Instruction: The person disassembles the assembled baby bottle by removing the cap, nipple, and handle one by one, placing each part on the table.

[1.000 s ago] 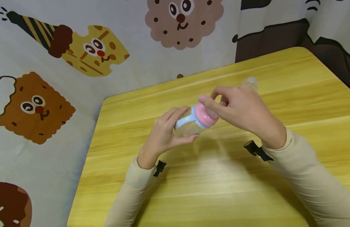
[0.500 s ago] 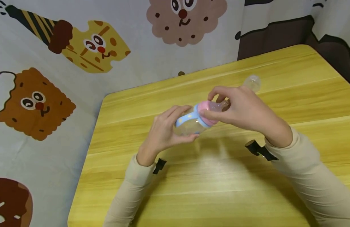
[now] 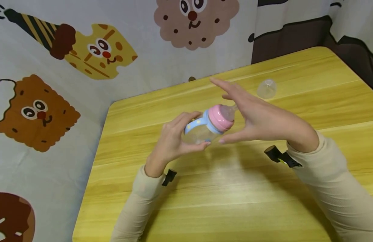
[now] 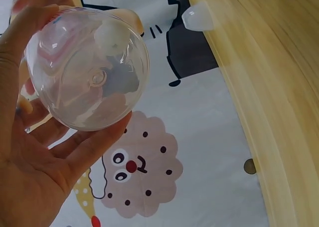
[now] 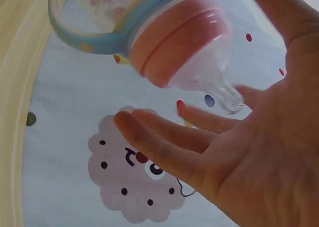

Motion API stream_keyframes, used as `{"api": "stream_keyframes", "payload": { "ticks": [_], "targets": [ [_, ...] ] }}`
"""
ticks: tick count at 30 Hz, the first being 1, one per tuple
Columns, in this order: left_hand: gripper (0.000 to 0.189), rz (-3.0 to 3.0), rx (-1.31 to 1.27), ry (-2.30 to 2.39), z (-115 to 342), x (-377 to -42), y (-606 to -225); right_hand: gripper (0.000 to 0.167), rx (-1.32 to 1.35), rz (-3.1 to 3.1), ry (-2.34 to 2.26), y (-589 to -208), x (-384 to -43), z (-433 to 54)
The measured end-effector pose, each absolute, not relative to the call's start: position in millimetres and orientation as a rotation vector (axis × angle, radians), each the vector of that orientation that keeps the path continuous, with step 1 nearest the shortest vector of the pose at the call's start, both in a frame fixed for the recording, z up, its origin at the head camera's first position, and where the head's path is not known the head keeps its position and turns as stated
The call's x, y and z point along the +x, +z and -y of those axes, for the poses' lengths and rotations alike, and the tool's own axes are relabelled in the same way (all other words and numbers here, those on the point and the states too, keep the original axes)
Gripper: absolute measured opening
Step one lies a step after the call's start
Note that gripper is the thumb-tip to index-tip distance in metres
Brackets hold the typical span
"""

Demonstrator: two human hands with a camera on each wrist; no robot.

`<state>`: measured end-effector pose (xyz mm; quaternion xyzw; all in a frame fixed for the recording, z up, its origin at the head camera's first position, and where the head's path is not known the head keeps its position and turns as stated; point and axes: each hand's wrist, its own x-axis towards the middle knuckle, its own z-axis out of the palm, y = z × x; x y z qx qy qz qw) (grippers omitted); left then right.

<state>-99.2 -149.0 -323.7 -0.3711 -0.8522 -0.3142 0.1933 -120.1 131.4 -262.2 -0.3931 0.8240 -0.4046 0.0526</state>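
Observation:
A clear baby bottle point(image 3: 198, 134) with a pink collar, blue handles and a clear teat is tilted to the right above the table. My left hand point(image 3: 175, 141) grips its body, fingers and thumb wrapped around it; the round base point(image 4: 99, 77) faces the left wrist view. My right hand point(image 3: 256, 116) is spread wide around the collar end, fingers straight and apart from it. In the right wrist view the pink collar point(image 5: 182, 40) and the teat point(image 5: 212, 85) show beside the open palm.
A clear dome-shaped bottle cap point(image 3: 266, 88) stands on the wooden table point(image 3: 222, 201) behind my right hand. A cloth with cartoon food prints point(image 3: 162, 67) hangs along the table's far and left edges.
My right hand first gripped the pink collar, then let go and spread its fingers, uncovering the collar and the cap behind. My left hand keeps its grip on the bottle.

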Motion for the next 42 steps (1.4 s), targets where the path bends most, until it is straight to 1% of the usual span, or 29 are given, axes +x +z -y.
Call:
{"api": "stream_keyframes", "payload": {
  "ticks": [2,4,6,7,8,9,13,14,17,23,26,32,38,42],
  "targets": [
    [0.072,2.385,-1.061,-0.894,147.6,-99.3,-324.2,0.141,-1.182,-2.525,-1.257,-262.6,-119.0,-131.1],
    [0.072,2.389,-1.066,-0.896,146.6,-98.9,-324.2,0.148,-1.179,-2.571,-1.263,-262.8,-119.1,-129.8],
    [0.072,2.397,-1.062,-0.896,146.0,-98.2,-324.0,0.151,-1.167,-2.629,-1.255,-262.6,-119.5,-128.8],
    [0.072,2.401,-1.061,-0.894,145.7,-97.9,-323.9,0.15,-1.14,-2.657,-1.244,-262.2,-119.6,-128.4],
    [0.072,2.404,-1.061,-0.892,145.5,-97.3,-323.7,0.143,-1.097,-2.686,-1.225,-261.5,-119.4,-128.5],
    [0.072,2.405,-1.061,-0.891,145.2,-97.2,-323.6,0.133,-1.057,-2.707,-1.202,-260.6,-119.1,-128.9],
    [0.071,2.403,-1.066,-0.886,144.1,-96.1,-323.6,0.071,-0.872,-2.712,-1.139,-255.8,-116.9,-129.7],
    [0.071,2.402,-1.066,-0.886,143.9,-95.9,-323.7,0.06,-0.847,-2.713,-1.121,-254.6,-116.5,-129.5],
    [0.071,2.402,-1.063,-0.885,143.4,-95.2,-323.5,0.05,-0.822,-2.707,-1.091,-252.8,-115.7,-128.3],
    [0.071,2.41,-1.047,-0.88,143.8,-95.0,-323.9,0.03,-0.857,-2.731,-1.082,-255.6,-117.3,-125.9],
    [0.072,2.41,-1.045,-0.876,144.1,-94.7,-323.7,0.027,-0.881,-2.754,-1.084,-256.9,-118.0,-126.0],
    [0.071,2.417,-1.046,-0.871,144.3,-96.2,-323.5,0.028,-0.925,-2.675,-1.127,-256.3,-120.2,-131.6],
    [0.072,2.435,-1.038,-0.863,144.3,-96.1,-323.0,0.034,-0.932,-2.462,-1.213,-253.7,-121.9,-139.0],
    [0.072,2.453,-1.028,-0.861,144.3,-94.8,-321.8,0.038,-1.015,-2.386,-1.254,-253.6,-122.6,-142.3]
  ]
}}
